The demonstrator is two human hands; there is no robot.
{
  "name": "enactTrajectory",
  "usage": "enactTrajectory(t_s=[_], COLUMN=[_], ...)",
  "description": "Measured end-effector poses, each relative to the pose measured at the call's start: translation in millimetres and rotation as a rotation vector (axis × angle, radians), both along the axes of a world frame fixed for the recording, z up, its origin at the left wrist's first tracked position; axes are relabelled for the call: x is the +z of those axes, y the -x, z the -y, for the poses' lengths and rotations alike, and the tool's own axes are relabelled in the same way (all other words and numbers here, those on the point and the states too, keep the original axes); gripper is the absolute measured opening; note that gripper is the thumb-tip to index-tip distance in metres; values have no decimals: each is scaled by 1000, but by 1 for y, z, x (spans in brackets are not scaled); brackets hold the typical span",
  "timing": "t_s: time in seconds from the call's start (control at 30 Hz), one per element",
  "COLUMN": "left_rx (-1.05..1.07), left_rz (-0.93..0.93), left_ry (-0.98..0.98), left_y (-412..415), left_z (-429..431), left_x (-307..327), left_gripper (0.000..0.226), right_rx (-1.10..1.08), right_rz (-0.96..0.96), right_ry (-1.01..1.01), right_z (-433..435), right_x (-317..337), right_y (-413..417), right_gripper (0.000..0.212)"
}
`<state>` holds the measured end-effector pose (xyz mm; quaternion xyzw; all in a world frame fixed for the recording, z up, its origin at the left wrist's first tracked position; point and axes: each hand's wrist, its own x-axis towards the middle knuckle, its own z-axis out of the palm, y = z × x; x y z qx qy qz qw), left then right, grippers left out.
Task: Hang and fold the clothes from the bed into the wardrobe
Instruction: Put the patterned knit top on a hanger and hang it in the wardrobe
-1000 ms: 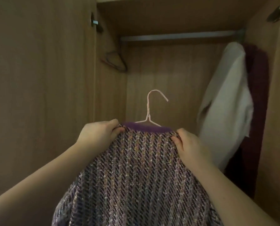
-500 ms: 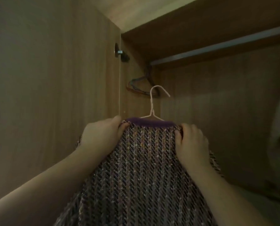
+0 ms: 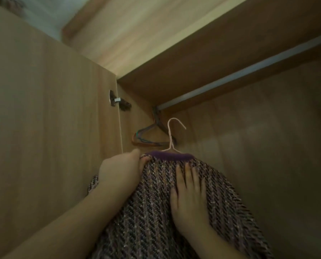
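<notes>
A purple tweed garment [image 3: 156, 206] with a plain purple collar hangs on a pale pink wire hanger [image 3: 171, 135], whose hook points up below the wardrobe's metal rail [image 3: 249, 71]. My left hand [image 3: 122, 169] grips the garment's left shoulder, thumb on the front near the collar. My right hand [image 3: 189, 199] lies flat on the fabric's front with its fingers straight, just below the collar. The hook is free of the rail.
Several empty coloured hangers [image 3: 148, 137] hang at the rail's left end against the wardrobe's side wall. The open wardrobe door [image 3: 44, 128] with its hinge [image 3: 116, 101] fills the left. The wardrobe's top panel [image 3: 193, 58] is above.
The garment and hanger have risen closer to the rail's left end as my view tilted up. My right hand has let go of the right shoulder and now lies flat on the fabric.
</notes>
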<state>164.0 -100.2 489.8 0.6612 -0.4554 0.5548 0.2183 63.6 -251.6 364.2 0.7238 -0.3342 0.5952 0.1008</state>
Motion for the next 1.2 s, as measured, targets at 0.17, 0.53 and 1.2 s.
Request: enactTrajectory(t_s=[0.17,0.53,1.2], left_rx=[75,253,428], left_rz=[13,-68,-208], left_ry=[45,125,91], left_y=[-5,3,-23], left_z=[34,123,216], left_x=[32,121,177], left_gripper=[42,40,36], right_rx=[87,261,555], right_rz=[83,102,64], right_ry=[57,151,124], right_z=[47,153,251], right_x=[35,146,211], right_y=[-21,-56,-144], right_gripper=[61,68,74])
